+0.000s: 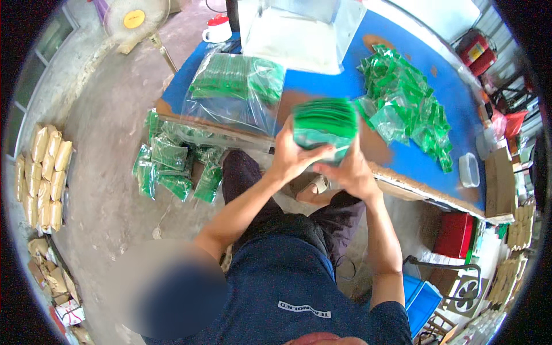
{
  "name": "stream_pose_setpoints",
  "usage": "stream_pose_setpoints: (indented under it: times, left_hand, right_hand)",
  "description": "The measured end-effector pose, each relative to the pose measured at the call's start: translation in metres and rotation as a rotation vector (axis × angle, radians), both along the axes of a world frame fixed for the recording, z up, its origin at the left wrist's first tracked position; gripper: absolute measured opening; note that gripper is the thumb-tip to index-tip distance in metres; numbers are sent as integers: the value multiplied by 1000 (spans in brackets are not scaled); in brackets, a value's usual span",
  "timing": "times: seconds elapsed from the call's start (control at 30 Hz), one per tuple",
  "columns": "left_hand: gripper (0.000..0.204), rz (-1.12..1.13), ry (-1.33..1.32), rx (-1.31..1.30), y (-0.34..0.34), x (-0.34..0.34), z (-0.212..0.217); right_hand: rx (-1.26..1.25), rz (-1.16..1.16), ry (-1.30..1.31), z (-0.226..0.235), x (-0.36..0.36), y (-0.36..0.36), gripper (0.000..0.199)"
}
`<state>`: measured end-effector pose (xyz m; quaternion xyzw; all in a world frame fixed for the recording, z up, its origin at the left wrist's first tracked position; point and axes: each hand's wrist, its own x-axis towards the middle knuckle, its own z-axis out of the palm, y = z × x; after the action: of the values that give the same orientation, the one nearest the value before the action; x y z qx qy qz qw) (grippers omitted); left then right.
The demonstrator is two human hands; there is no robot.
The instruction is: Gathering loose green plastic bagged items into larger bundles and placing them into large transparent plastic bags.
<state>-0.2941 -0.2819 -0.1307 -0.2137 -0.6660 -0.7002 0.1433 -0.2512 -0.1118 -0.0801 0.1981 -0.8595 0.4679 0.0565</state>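
Hands meet above the lap: left hand [292,156] and right hand [348,170] clasp a stack of green sachets [325,127], blurred, rising above the fingers. Beyond, a clear bag of sachets [236,86] and loose sachet pile [405,103] lie on the blue table [437,86].

The stack of green sachets [325,123] between my left hand [290,158] and right hand [348,169] is glossy plastic film, blurred at its edges. The loose sachet pile [411,103] far right is the same shiny film, crinkled. The large bag [236,92] on the left is clear, smooth plastic with sheen. The table top [339,83] has a matt blue covering, worn through to brown in patches; its near edge looks like raw wood. The floor [109,144] is rough, dull concrete. My shirt [276,282] is matt navy cloth.
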Motion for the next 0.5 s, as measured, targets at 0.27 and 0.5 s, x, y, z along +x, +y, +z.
stream_pose_setpoints:
  times: [0.27,0.5]
  left_hand:
    - [87,-274,-40,-172,32,-74,-39]
    - [75,-473,-289,-119,-20,-29,1]
  right_hand:
    - [25,-184,72,-91,-69,56,89]
    - [-29,-142,3,-18,-9,22,68]
